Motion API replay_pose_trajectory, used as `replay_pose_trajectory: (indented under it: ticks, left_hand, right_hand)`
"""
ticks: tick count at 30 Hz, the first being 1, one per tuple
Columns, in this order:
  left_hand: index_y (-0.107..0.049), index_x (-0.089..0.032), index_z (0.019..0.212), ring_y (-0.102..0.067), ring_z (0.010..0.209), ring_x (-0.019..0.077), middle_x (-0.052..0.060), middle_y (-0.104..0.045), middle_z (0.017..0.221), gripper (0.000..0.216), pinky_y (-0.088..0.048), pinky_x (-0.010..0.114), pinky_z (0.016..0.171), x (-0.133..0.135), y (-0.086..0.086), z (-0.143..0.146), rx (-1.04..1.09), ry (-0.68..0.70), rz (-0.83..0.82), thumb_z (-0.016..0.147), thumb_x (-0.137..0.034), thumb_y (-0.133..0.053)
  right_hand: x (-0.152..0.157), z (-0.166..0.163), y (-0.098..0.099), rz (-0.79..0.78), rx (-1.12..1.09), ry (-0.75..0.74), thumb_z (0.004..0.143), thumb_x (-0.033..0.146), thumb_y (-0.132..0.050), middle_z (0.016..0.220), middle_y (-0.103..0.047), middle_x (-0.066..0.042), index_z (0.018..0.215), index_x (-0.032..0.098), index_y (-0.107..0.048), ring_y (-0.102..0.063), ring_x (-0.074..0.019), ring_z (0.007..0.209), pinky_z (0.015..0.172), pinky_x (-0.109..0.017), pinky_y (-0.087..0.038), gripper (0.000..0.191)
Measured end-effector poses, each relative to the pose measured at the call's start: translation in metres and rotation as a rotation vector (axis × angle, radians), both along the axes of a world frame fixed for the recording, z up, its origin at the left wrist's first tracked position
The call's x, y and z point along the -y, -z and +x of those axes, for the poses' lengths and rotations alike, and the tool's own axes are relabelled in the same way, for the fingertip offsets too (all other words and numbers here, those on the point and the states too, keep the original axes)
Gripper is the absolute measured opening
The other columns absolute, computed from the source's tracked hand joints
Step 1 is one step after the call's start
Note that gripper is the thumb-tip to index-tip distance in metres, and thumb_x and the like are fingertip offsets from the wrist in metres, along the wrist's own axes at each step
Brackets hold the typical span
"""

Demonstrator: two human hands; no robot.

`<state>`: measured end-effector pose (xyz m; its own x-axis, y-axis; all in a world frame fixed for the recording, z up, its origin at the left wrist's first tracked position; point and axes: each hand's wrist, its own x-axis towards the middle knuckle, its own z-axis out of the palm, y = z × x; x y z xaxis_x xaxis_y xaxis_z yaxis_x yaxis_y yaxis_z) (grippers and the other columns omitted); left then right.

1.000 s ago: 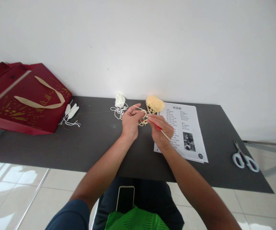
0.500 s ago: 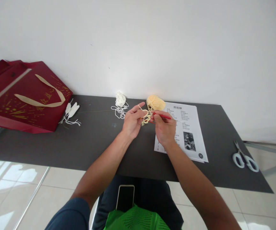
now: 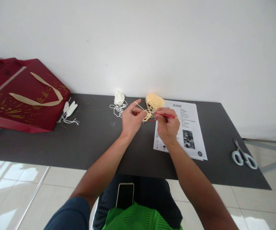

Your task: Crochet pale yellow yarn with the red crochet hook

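Pale yellow yarn (image 3: 148, 116) is pinched in the left hand (image 3: 132, 122), a red-handled hook (image 3: 167, 115) in the right hand (image 3: 168, 128)

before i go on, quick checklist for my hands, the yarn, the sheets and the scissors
1. Right hand holding the slim red-and-metal rod tool: ok.
2. Left hand pinching the pale yellow yarn piece: ok.
3. Round peach-yellow yarn ball within view, beyond the hands: ok.
4. White printed paper sheets fully readable: not ok, right hand covers part.
5. Metal scissors with pale handles apart from both hands: ok.
6. Stitch count: cannot tell, too small.
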<state>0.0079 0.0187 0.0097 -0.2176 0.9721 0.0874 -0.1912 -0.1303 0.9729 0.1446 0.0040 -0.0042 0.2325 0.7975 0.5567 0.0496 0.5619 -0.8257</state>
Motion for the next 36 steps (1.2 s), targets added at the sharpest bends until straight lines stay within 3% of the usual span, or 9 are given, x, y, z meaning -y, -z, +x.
replay_pose_trajectory:
  ticks: [3, 8, 22, 29, 36]
  left_hand:
    - [-0.073, -0.019, 0.121, -0.053, 0.06, 0.0086, -0.005, -0.065, 0.068, 0.052, -0.043, 0.023, 0.061, 0.004, 0.0, 0.002, -0.097, -0.056, 0.097, 0.069, -0.014, -0.074]
    - [-0.073, -0.021, 0.119, -0.051, 0.061, 0.0082, -0.005, -0.062, 0.069, 0.048, -0.043, 0.024, 0.063, 0.005, -0.001, 0.002, -0.088, 0.003, 0.198, 0.073, -0.011, -0.07]
    - [-0.077, -0.021, 0.104, -0.054, 0.059, 0.0082, -0.002, -0.066, 0.07, 0.045, -0.043, 0.023, 0.059, -0.007, 0.0, -0.009, 0.306, 0.278, 0.037, 0.061, -0.008, -0.074]
    - [-0.076, -0.019, 0.084, -0.056, 0.059, 0.0083, -0.002, -0.066, 0.069, 0.019, -0.044, 0.023, 0.059, -0.003, 0.007, -0.003, 0.196, 0.213, 0.047, 0.067, -0.02, -0.082]
    - [-0.076, -0.019, 0.084, -0.054, 0.06, 0.008, -0.002, -0.065, 0.069, 0.018, -0.044, 0.022, 0.058, -0.003, 0.005, -0.003, 0.144, 0.146, 0.058, 0.068, -0.023, -0.083]
  right_hand:
    - [0.003, -0.003, -0.003, 0.01, 0.007, 0.016, 0.091, 0.033, -0.071, 0.093, -0.072, -0.002, 0.091, 0.026, -0.067, -0.068, -0.0166, 0.082, 0.073, -0.033, -0.056, 0.008]
    - [0.002, -0.004, -0.006, -0.07, -0.146, -0.053, 0.09, 0.035, -0.073, 0.091, -0.07, 0.0, 0.09, 0.024, -0.063, -0.061, -0.0105, 0.063, 0.063, -0.029, -0.052, 0.014]
    - [-0.004, -0.003, -0.008, -0.116, -0.383, -0.218, 0.085, 0.038, -0.079, 0.085, -0.068, 0.002, 0.084, 0.025, -0.061, -0.059, -0.0082, 0.06, 0.056, -0.026, -0.05, 0.022]
    - [-0.008, -0.007, -0.003, -0.35, -0.564, -0.251, 0.08, 0.041, -0.083, 0.086, -0.072, 0.001, 0.086, 0.023, -0.067, -0.065, -0.0086, 0.068, 0.063, -0.023, -0.061, 0.025]
    - [-0.007, -0.014, -0.002, -0.422, -0.63, -0.236, 0.079, 0.04, -0.084, 0.087, -0.074, 0.0, 0.086, 0.021, -0.071, -0.068, -0.0081, 0.07, 0.066, -0.021, -0.064, 0.024]
